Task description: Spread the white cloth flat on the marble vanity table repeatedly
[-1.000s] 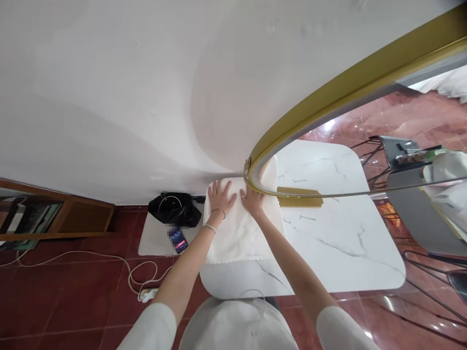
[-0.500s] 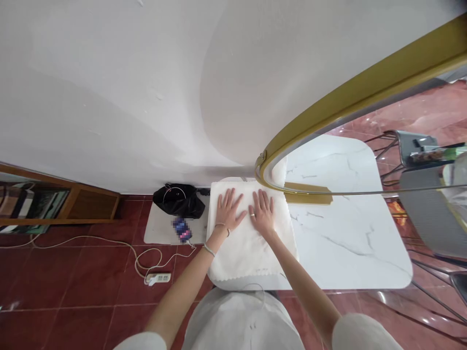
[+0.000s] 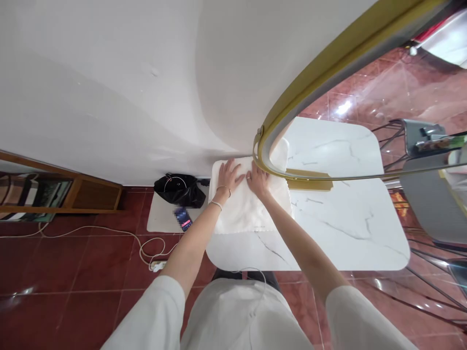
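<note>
A white cloth with a scalloped edge (image 3: 251,211) lies on the white marbled table (image 3: 350,233), close to the wall. My left hand (image 3: 228,177) rests on its upper left part, fingers spread and pointing to the wall, a bracelet at the wrist. Flat on the upper right part lies my right hand (image 3: 258,181), with a ring on a finger; its fingertips are partly hidden near the mirror's frame. Neither hand grips anything that I can see.
A round gold-framed mirror (image 3: 310,82) leans over the table's right side on a gold base (image 3: 310,181). Left of the table are a black bag (image 3: 182,190), a phone (image 3: 183,218), a power strip (image 3: 158,266) with cables and a wooden cabinet (image 3: 95,197).
Both hands have moved forward toward the wall, and the cloth has slid with them. More bare table shows at the near edge. The view has shifted slightly.
</note>
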Tool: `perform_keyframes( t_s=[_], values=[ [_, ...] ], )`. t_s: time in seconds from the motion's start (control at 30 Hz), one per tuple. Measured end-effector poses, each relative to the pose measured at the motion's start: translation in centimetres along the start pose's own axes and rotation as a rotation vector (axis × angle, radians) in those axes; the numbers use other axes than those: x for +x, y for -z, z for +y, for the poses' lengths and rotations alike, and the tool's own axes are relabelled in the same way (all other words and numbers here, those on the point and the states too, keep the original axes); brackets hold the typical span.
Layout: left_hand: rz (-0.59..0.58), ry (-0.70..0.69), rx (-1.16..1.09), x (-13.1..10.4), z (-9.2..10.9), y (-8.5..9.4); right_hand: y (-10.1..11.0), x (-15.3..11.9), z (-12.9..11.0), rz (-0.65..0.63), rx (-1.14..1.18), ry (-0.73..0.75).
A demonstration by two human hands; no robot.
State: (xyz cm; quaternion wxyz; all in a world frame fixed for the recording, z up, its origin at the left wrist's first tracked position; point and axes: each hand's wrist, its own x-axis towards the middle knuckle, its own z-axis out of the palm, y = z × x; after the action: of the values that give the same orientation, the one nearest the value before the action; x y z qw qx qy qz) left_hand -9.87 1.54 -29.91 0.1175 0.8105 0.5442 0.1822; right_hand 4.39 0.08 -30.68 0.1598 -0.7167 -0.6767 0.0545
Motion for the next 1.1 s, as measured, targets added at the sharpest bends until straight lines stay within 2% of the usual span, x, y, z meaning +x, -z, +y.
perform_keyframes(
  t_s=[0.07,0.17,0.3,0.4,0.57,0.7,0.9,1.1],
  values=[
    [0.02,0.018,-0.016,-1.9,0.3,0.4,0.4,-1.5,-0.1,0.049,0.06,0.041],
    [0.01,0.026,-0.004,-7.7,1.2,1.2,1.3,-6.5,0.1,0.054,0.125,0.097],
    [-0.042,-0.004,0.067,-15.6,2.2,2.5,2.6,-14.4,-0.4,-0.048,0.116,0.252],
    [-0.044,0.04,0.098,-18.8,2.5,3.0,3.1,-18.4,-1.6,-0.118,0.061,0.351],
    [-0.001,0.119,0.128,-22.0,2.9,3.4,3.3,-21.7,-3.6,-0.132,0.043,0.425],
    [0.027,0.15,0.15,-24.3,4.4,3.1,4.2,-23.9,-2.8,-0.193,0.046,0.497],
    [0.094,0.161,0.187,-25.9,8.4,1.0,5.1,-26.8,1.6,-0.187,0.035,0.553],
    [0.066,0.103,0.18,-24.1,14.0,-2.7,7.5,-27.4,8.7,-0.184,0.06,0.497]
  ],
)
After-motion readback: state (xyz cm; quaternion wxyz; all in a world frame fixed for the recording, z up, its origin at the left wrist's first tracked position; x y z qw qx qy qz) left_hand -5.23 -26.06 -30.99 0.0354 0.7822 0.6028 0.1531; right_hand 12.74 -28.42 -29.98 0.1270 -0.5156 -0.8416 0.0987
